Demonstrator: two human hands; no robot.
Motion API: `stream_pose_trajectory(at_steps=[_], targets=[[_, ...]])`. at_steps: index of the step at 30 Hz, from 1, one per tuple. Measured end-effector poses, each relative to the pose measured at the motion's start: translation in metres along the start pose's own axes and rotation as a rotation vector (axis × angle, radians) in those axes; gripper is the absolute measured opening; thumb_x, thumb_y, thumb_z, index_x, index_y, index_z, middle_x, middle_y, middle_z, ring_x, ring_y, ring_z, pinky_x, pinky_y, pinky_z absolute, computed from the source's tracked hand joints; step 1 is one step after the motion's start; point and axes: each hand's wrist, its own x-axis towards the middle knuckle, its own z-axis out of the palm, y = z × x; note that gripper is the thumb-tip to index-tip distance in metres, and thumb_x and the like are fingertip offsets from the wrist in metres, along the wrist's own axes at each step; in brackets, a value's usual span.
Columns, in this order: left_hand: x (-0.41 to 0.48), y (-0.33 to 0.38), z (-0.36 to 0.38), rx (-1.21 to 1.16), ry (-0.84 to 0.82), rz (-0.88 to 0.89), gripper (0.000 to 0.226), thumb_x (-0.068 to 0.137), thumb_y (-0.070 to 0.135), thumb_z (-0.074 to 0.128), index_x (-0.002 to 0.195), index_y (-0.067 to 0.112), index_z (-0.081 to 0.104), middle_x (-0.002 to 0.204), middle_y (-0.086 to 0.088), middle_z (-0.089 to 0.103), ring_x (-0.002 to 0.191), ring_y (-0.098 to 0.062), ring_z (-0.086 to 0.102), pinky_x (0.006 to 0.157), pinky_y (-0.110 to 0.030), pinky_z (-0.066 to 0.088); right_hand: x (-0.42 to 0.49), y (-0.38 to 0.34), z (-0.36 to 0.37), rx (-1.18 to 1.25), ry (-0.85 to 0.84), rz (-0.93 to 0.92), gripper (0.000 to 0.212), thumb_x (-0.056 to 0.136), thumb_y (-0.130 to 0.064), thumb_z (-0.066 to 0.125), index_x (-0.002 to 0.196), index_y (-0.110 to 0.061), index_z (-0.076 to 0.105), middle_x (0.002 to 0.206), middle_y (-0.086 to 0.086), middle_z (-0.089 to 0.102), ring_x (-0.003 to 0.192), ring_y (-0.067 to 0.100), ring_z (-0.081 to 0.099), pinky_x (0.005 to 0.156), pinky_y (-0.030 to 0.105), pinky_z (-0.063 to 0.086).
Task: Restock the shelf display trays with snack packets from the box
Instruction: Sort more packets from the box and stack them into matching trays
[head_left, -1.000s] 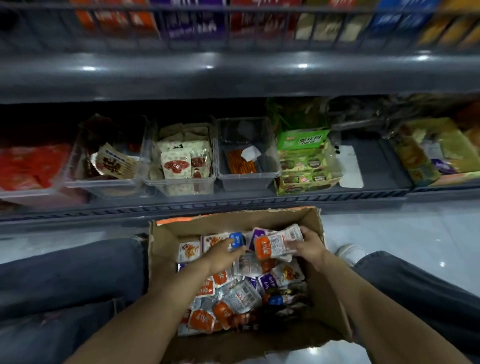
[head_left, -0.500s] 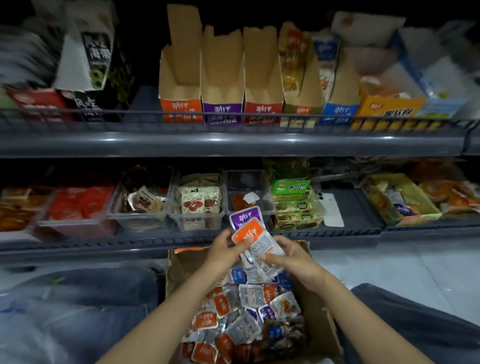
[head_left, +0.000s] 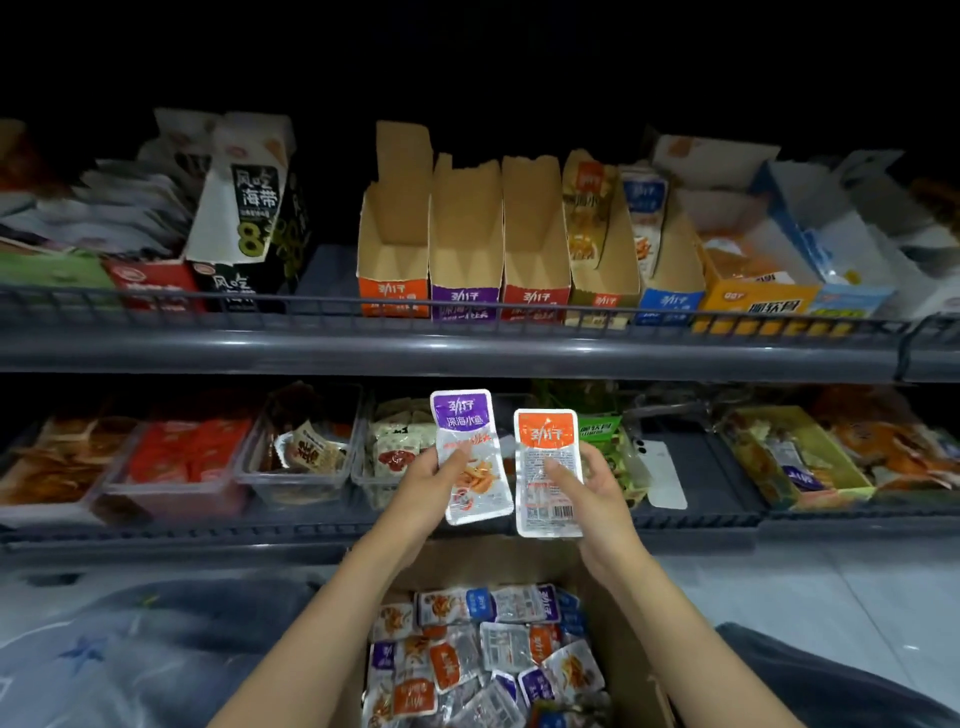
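My left hand (head_left: 434, 480) holds a purple-topped snack packet (head_left: 470, 457) upright, thumb on its front. Beside it, my right hand (head_left: 584, 488) grips an orange-topped packet (head_left: 546, 473), back side showing. Both packets are raised above the cardboard box (head_left: 613, 603), which holds several mixed orange, purple and blue packets (head_left: 483, 654). On the upper shelf stand cardboard display trays: an orange-fronted one (head_left: 392, 249), a purple-fronted one (head_left: 465, 249) and a red-fronted one (head_left: 532, 249), all looking empty.
A wire rail (head_left: 467, 306) runs along the upper shelf's front edge. The lower shelf carries clear plastic bins (head_left: 298, 467) of other snacks and a white phone (head_left: 662, 473). My jeans-clad knees (head_left: 130, 649) flank the box on a pale tiled floor (head_left: 805, 597).
Both hands rose out of the box and drew apart, each now with one packet. The view tilted up to show the upper shelf trays.
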Motion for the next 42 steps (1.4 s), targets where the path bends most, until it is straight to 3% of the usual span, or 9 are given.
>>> stream_pose_trajectory(at_steps=[4,8,13,15,19,23,26,35,42], targets=[[-0.003,0.015,-0.003,0.065,-0.077,0.008,0.024,0.100,0.028,0.042,0.116,0.022,0.058,0.113,0.006,0.066,0.101,-0.005,0.061,0.084,-0.019,0.047,0.002,-0.016,0.011,-0.098,-0.029,-0.085,0.031,0.088,-0.015,0.064,0.114,-0.030,0.057,0.110,-0.003,0.069,0.102,0.018,0.066,0.087,0.040,0.054],[-0.011,0.029,0.007,0.070,-0.147,0.019,0.023,0.102,0.030,0.036,0.118,0.031,0.052,0.125,0.007,0.060,0.111,-0.006,0.056,0.094,-0.024,0.044,-0.004,-0.029,0.037,-0.192,-0.105,-0.188,0.018,0.095,-0.016,0.054,0.109,-0.026,0.060,0.107,0.003,0.070,0.094,0.016,0.069,0.079,0.031,0.057],[-0.014,0.044,0.003,-0.017,-0.264,-0.024,0.075,0.065,0.086,0.047,0.128,0.045,0.050,0.135,0.005,0.054,0.125,-0.017,0.050,0.108,-0.047,0.036,-0.013,-0.046,0.062,-0.267,-0.239,-0.124,0.042,0.097,-0.048,0.032,0.131,-0.033,0.053,0.125,-0.013,0.055,0.109,-0.003,0.051,0.095,0.023,0.040],[-0.015,0.051,-0.003,-0.006,-0.297,-0.007,0.069,0.071,0.073,0.058,0.132,0.044,0.045,0.133,0.007,0.056,0.123,-0.015,0.052,0.107,-0.046,0.038,-0.011,-0.051,0.066,-0.323,-0.270,-0.145,0.041,0.100,-0.045,0.028,0.133,-0.035,0.050,0.130,-0.017,0.047,0.118,-0.003,0.042,0.100,0.024,0.032],[-0.017,0.065,-0.017,0.042,-0.265,0.047,0.033,0.093,0.022,0.056,0.125,0.023,0.052,0.120,-0.002,0.066,0.107,-0.016,0.064,0.098,-0.038,0.048,-0.005,-0.061,0.069,-0.381,-0.259,-0.228,0.031,0.098,-0.028,0.049,0.125,-0.043,0.051,0.133,-0.007,0.050,0.125,0.014,0.047,0.101,0.032,0.046],[-0.019,0.083,-0.031,0.091,-0.243,0.087,0.031,0.089,0.027,0.061,0.120,0.028,0.057,0.111,0.005,0.070,0.102,-0.014,0.067,0.096,-0.039,0.050,0.001,-0.083,0.072,-0.275,-0.237,-0.272,0.047,0.089,-0.018,0.064,0.126,-0.039,0.043,0.121,-0.014,0.055,0.112,0.012,0.058,0.081,0.028,0.056],[-0.019,0.095,-0.038,0.098,-0.250,0.087,0.028,0.087,0.025,0.064,0.114,0.028,0.058,0.106,0.005,0.072,0.098,-0.014,0.069,0.096,-0.039,0.050,0.006,-0.099,0.077,-0.186,-0.297,-0.203,0.065,0.085,-0.013,0.068,0.135,-0.040,0.036,0.119,-0.008,0.060,0.106,0.013,0.063,0.083,0.034,0.057],[-0.019,0.124,-0.064,0.074,-0.269,0.144,0.045,0.075,0.001,0.075,0.114,0.018,0.059,0.107,0.000,0.072,0.101,-0.018,0.067,0.094,-0.038,0.051,0.028,-0.136,0.092,-0.108,-0.201,-0.144,0.051,0.080,-0.010,0.072,0.126,-0.019,0.050,0.108,0.001,0.069,0.095,0.018,0.069,0.075,0.035,0.057],[-0.008,0.141,-0.088,-0.007,-0.199,0.186,0.041,0.077,0.003,0.071,0.115,0.015,0.060,0.110,-0.002,0.071,0.105,-0.020,0.066,0.092,-0.032,0.050,0.040,-0.158,0.109,0.069,-0.349,-0.062,0.044,0.081,-0.003,0.066,0.120,-0.018,0.054,0.101,0.006,0.072,0.091,0.020,0.069,0.078,0.035,0.059]])
